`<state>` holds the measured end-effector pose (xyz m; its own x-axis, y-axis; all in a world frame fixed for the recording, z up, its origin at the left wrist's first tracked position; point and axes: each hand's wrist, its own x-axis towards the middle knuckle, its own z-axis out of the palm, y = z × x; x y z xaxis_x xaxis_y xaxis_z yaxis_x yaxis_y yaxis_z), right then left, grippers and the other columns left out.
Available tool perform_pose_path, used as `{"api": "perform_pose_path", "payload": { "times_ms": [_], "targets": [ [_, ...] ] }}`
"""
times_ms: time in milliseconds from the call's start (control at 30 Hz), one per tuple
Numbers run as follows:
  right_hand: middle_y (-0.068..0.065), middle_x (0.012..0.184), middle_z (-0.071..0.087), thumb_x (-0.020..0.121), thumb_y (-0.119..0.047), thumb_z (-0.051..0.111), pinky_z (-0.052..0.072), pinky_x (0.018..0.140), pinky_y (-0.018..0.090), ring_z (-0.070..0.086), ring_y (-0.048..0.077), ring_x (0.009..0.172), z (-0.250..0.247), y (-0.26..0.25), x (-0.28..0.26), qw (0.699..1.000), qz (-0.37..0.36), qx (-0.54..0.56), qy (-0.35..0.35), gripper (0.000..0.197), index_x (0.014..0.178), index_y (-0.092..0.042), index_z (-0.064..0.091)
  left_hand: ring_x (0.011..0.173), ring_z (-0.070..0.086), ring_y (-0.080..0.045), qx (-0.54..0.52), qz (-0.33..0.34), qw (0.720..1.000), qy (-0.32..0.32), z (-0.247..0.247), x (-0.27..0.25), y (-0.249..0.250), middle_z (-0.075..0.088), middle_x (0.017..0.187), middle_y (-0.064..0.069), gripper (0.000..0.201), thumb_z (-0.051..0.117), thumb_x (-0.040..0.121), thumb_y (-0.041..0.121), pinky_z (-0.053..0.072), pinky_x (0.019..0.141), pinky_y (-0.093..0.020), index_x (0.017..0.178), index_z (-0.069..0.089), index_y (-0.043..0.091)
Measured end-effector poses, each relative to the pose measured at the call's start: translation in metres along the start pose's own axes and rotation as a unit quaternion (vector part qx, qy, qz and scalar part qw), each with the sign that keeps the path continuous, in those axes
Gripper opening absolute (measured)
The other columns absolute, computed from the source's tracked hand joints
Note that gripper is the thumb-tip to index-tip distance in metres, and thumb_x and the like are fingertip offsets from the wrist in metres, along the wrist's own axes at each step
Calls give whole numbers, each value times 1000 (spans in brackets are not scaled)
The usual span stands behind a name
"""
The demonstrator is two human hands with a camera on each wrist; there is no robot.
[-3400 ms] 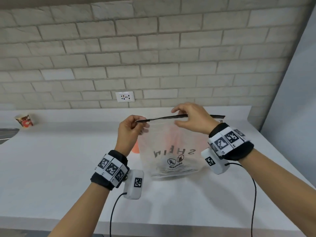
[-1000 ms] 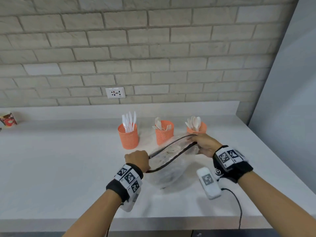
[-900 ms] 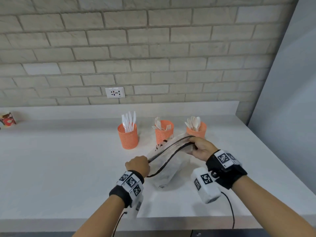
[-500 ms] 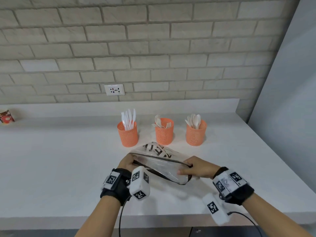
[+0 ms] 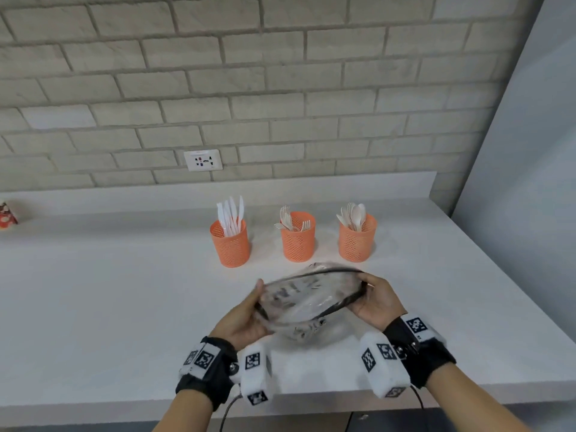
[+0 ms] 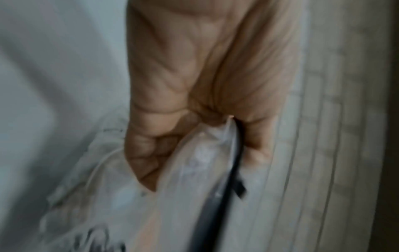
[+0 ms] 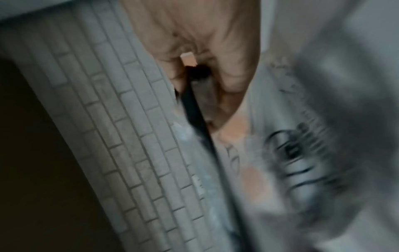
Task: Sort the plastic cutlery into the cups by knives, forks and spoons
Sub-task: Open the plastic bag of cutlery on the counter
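— White plastic cutlery (image 5: 231, 215): where?
— Standing sorted in three orange mesh cups (image 5: 297, 237) on the white countertop (image 5: 93, 300): knives left, forks middle, spoons right.
— And nearer?
— Clear plastic zip bag with black rim (image 5: 307, 302), blurred, between both hands.
— Grips?
— Left hand (image 5: 241, 319) clenched on the bag's left end; right hand (image 5: 375, 304) pinching its right end.

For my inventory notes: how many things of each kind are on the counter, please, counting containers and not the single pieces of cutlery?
Orange mesh cups: 3
Clear plastic bag, held by both hands: 1
Small red patterned cup at far left: 1
Total: 5
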<state>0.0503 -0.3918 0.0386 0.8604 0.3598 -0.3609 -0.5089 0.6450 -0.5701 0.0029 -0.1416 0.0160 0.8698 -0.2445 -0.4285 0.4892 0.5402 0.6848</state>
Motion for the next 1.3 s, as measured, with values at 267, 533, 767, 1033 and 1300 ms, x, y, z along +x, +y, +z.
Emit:
{"api": "perform_pose_path", "payload": {
  "times_ms": [267,533,767,1033,1300],
  "targets": [
    [-4,71,72,74,-38,70,42,58,17,53,7,54,-16,11,-5,906,149,-396,-11,32,88,-10,68,64,71,-36,-252,44,967,-20,4,18,-8,70,75,-27,61,93,19,-1,55,45,-47,75,69,-10],
    [3,41,53,23,-17,97,47,41,20,46,13,31,-19,4,10,996,77,27,25,53,57,-4,58,79,62,-19,128,-82,988,-4,-21,20,7,63,95,-8,56,66,73,52,55,76,-34,111,68,12],
    [12,80,65,80,-44,68,48,77,33,59,19,66,-27,4,29,969,0,-214,125,53,110,0,62,83,60,-22,262,92,951,134,-12,21,6,58,96,-11,45,71,74,1,54,66,-29,112,49,11],
    [-3,83,61,84,-16,56,45,71,16,55,8,78,-12,22,-21,517,-467,-712,-91,11,94,-19,59,82,49,0,564,472,659,156,14,-13,-5,51,89,16,12,58,81,24,39,72,-9,91,52,28],
    [11,109,61,93,-16,31,32,68,30,58,27,92,8,40,-12,410,-216,-880,-107,29,111,-6,52,55,64,-9,865,295,405,17,22,9,-7,65,73,10,26,61,59,14,43,44,-16,82,64,25]
  ]
}}
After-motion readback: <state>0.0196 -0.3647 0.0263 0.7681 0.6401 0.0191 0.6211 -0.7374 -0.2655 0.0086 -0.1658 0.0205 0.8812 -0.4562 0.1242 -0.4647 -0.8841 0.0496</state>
